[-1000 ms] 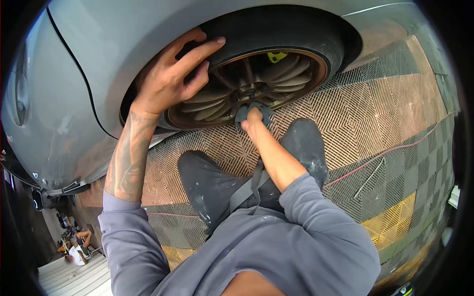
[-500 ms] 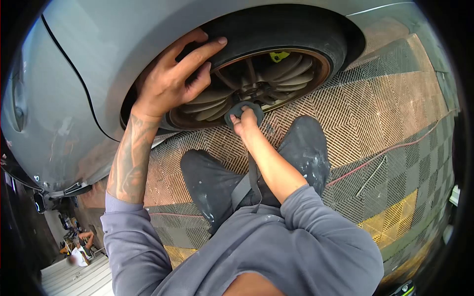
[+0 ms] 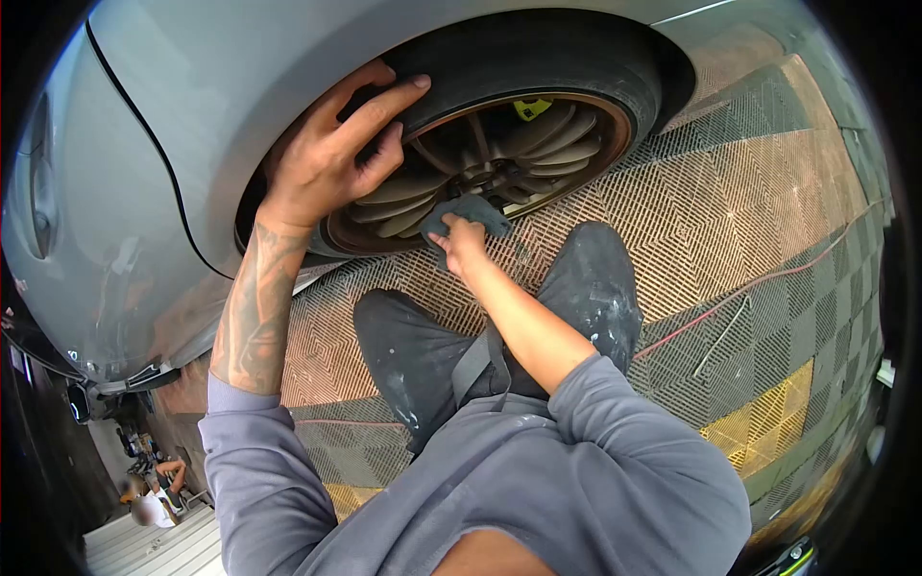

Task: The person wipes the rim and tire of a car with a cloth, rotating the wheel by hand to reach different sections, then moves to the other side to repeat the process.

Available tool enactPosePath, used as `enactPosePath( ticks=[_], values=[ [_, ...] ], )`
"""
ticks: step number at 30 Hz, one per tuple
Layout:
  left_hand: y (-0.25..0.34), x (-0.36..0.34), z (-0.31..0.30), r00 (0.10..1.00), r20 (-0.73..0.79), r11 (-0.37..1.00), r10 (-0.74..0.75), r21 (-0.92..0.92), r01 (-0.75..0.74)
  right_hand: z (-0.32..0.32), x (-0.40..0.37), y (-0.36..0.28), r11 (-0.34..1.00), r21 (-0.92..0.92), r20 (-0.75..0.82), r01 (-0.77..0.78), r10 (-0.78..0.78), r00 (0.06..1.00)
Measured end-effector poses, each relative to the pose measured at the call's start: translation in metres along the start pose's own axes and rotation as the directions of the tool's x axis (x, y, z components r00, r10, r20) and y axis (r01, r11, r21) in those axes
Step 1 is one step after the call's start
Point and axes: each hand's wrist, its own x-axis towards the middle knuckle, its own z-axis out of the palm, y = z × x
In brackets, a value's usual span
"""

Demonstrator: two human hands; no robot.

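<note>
A multi-spoke car wheel [image 3: 384, 211] with a bronze rim sits inside the arch of a grey car [image 3: 192, 125]. Against the upper left of its black tyre [image 3: 538, 48] rests my left hand [image 3: 331, 144], fingers spread, holding nothing. Lower down, my right hand [image 3: 466, 243] grips a dark grey cloth [image 3: 475, 209] at the lower edge of the rim. The fingertips press into the cloth, and part of it spreads out to the right over the rim. Behind the spokes shows a yellow-green brake caliper [image 3: 531, 108].
My knees [image 3: 591, 278] are bent close to the wheel on patterned floor tiles [image 3: 711, 221]. A red hose [image 3: 759, 288] runs across the floor at right, near a thin pale rod [image 3: 722, 336]. Another person [image 3: 158, 504] is far off at lower left.
My right hand has shifted slightly left and down along the rim with the cloth, which now spreads more to the right. My left hand stays almost in place.
</note>
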Motion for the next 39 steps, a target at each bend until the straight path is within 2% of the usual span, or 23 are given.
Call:
enactPosePath(
  ticks=[1,3,4,5,7,9,12,14,15,17,18,19,21,22,23,26,27,30,31,33,34,36,39],
  values=[
    [0.001,-0.001,0.000,1.000,0.006,1.000,-0.004,0.019,0.004,0.001,0.005,0.010,1.000,-0.002,0.001,0.001,-0.001,1.000],
    [0.002,-0.001,-0.002,1.000,0.018,1.000,-0.020,0.012,0.020,0.005,0.006,0.026,0.972,-0.236,-0.004,-0.001,0.000,1.000],
    [0.002,0.000,-0.002,0.999,0.032,1.000,-0.029,0.003,0.029,0.010,0.007,0.029,0.974,-0.224,-0.066,-0.039,0.025,0.998],
    [0.000,0.001,-0.001,0.999,0.028,1.000,-0.025,0.005,0.025,0.011,0.009,0.026,0.974,-0.223,-0.062,-0.033,0.019,0.998],
    [-0.004,-0.002,0.001,0.999,-0.032,1.000,0.016,-0.012,-0.017,0.011,0.004,0.013,0.962,-0.251,-0.138,-0.109,0.076,0.988],
    [-0.002,-0.002,0.001,0.999,-0.035,1.000,0.011,-0.006,-0.012,0.001,-0.009,-0.006,0.946,-0.306,-0.052,0.109,-0.131,0.990],
    [-0.003,-0.001,0.001,0.999,-0.037,1.000,0.018,-0.003,-0.018,0.005,0.006,0.006,0.943,-0.330,-0.087,0.043,-0.075,0.993],
    [-0.001,-0.003,0.001,0.999,-0.033,1.000,0.009,0.000,-0.009,0.019,0.019,0.027,0.942,-0.313,-0.274,-0.125,0.037,0.961],
    [0.002,-0.003,0.000,1.000,-0.005,1.000,-0.011,0.000,0.011,0.020,0.026,0.037,0.938,-0.321,-0.273,-0.133,0.043,0.961],
    [0.001,-0.003,0.000,0.999,0.018,0.999,-0.034,0.010,0.034,0.024,0.042,0.050,0.920,-0.309,-0.260,-0.241,0.162,0.952],
    [-0.002,-0.005,0.002,1.000,0.011,1.000,-0.013,0.003,0.013,0.025,0.047,0.055,0.886,-0.441,-0.197,-0.146,0.063,0.978],
    [-0.004,-0.006,0.003,1.000,0.006,1.000,0.009,-0.006,-0.009,0.022,0.048,0.051,0.883,-0.446,-0.192,-0.146,0.065,0.979],
    [-0.002,-0.006,0.002,1.000,0.016,1.000,0.010,0.001,-0.010,0.002,0.051,0.033,0.523,-0.850,0.138,0.053,0.126,0.982],
    [0.002,-0.002,0.001,0.999,-0.010,1.000,0.031,-0.007,-0.031,-0.003,0.044,0.025,0.595,-0.797,0.144,0.106,0.017,0.989],
    [0.002,0.001,0.000,0.998,-0.039,0.998,0.054,-0.012,-0.054,-0.007,0.038,0.017,0.595,-0.796,0.152,0.114,0.014,0.988],
    [-0.008,-0.008,0.007,1.000,-0.006,1.000,0.018,-0.014,-0.018,-0.022,0.038,0.017,0.462,-0.819,0.237,0.340,-0.267,0.934],
    [-0.009,-0.008,0.007,1.000,0.000,1.000,0.020,-0.015,-0.020,-0.017,0.038,0.019,0.467,-0.817,0.236,0.338,-0.264,0.935],
    [-0.014,-0.006,0.015,0.995,-0.066,0.998,0.070,0.010,-0.070,0.008,0.046,0.029,0.769,-0.638,0.083,0.035,0.023,0.996],
    [-0.016,-0.006,0.016,0.995,-0.062,0.997,0.072,0.013,-0.071,0.010,0.048,0.031,0.771,-0.636,0.086,0.034,0.027,0.996],
    [-0.013,-0.006,0.016,0.997,-0.062,0.999,0.054,0.013,-0.053,0.007,0.048,0.035,0.706,-0.675,0.206,0.215,-0.100,0.973],
    [-0.010,-0.004,0.015,0.997,-0.061,0.999,0.043,-0.004,-0.043,-0.002,0.063,0.046,0.706,-0.675,0.207,0.215,-0.098,0.973],
    [-0.012,-0.006,0.016,0.997,-0.060,0.999,0.043,0.010,-0.043,-0.016,0.094,0.062,0.568,-0.644,0.447,0.512,-0.264,0.855],
    [-0.010,-0.006,0.016,0.998,-0.052,1.000,0.027,0.006,-0.027,-0.016,0.095,0.078,0.624,-0.591,0.405,0.512,-0.319,0.857]
  ],
)
